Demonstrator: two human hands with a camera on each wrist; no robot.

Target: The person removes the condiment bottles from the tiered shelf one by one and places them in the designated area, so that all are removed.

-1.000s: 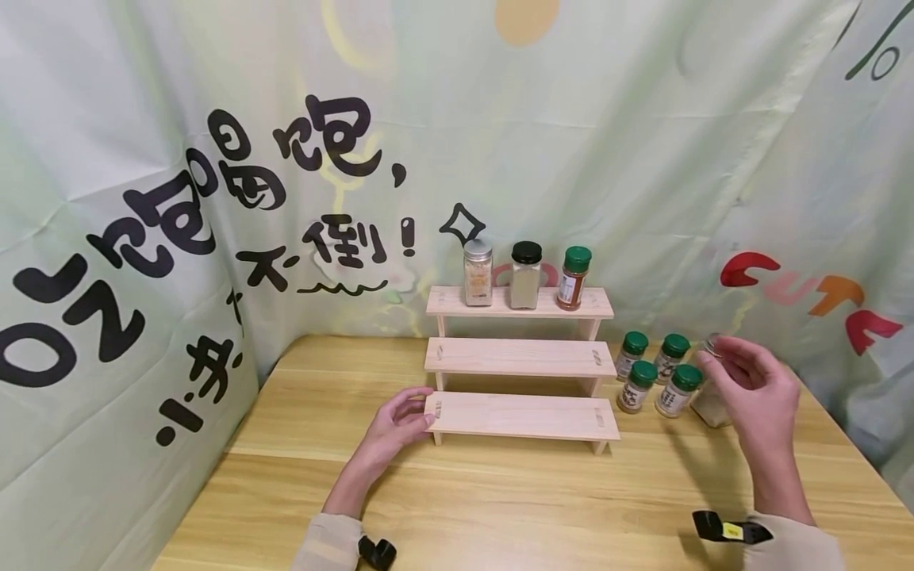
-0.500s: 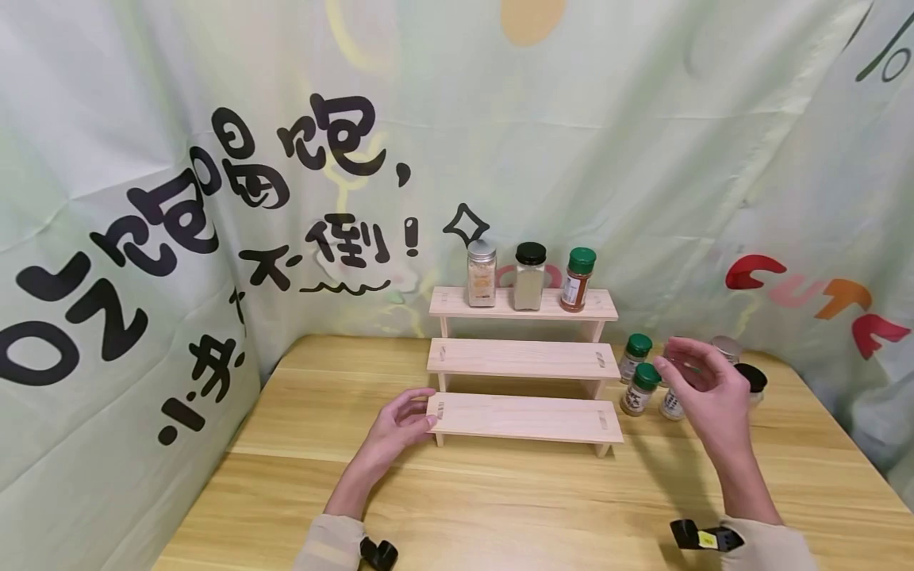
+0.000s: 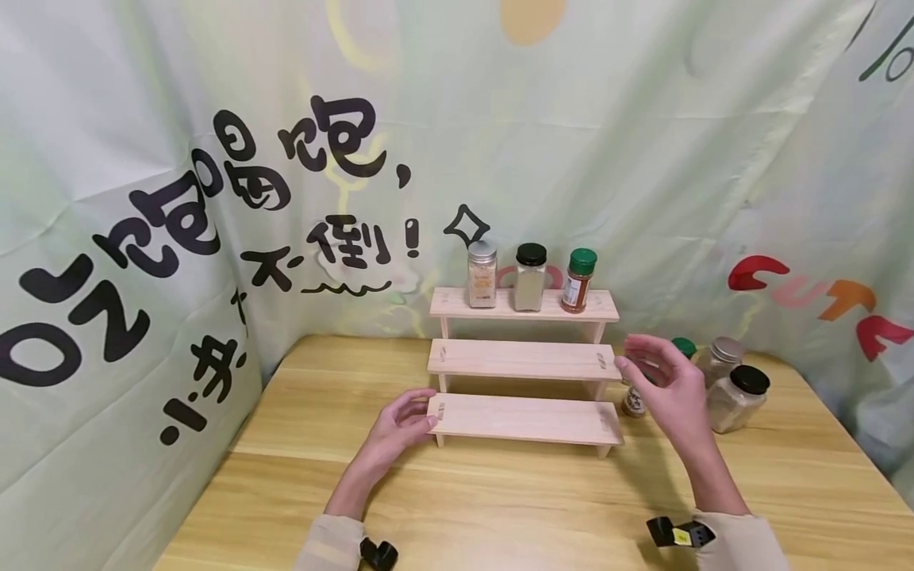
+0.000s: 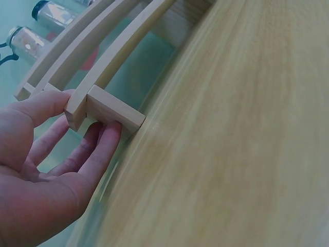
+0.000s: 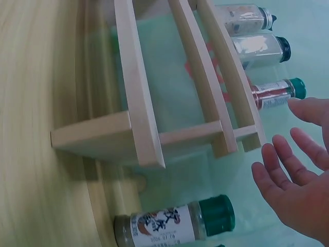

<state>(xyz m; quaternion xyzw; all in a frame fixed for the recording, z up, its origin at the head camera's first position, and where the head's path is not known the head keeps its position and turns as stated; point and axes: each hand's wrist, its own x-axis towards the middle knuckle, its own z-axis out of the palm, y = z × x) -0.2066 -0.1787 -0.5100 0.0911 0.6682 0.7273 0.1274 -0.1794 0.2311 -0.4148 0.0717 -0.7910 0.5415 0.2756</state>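
Note:
A pale wooden three-step rack [image 3: 524,418] stands on the table. My left hand [image 3: 398,420] holds its lower left end; in the left wrist view the thumb lies on the bottom shelf's end and fingers touch the side support [image 4: 114,109]. My right hand [image 3: 671,388] is beside the rack's right end, fingers spread and loosely bent, with nothing in them. On the top shelf stand a silver-lidded spice jar [image 3: 481,277], a black-lidded one [image 3: 530,281] and a green-lidded one with red contents [image 3: 577,284]. A green-capped spice jar [image 5: 169,225] appears below the rack in the right wrist view.
Right of my right hand stand a large black-lidded jar [image 3: 735,400] and a silver-lidded jar [image 3: 720,361]. The hand partly hides several green-lidded jars [image 3: 683,347] there. A printed curtain [image 3: 607,143] hangs behind the wooden table [image 3: 500,500].
My right hand has moved left, from the clear jars across the green-lidded ones to the rack's right end. It carries nothing. My left hand stays on the rack.

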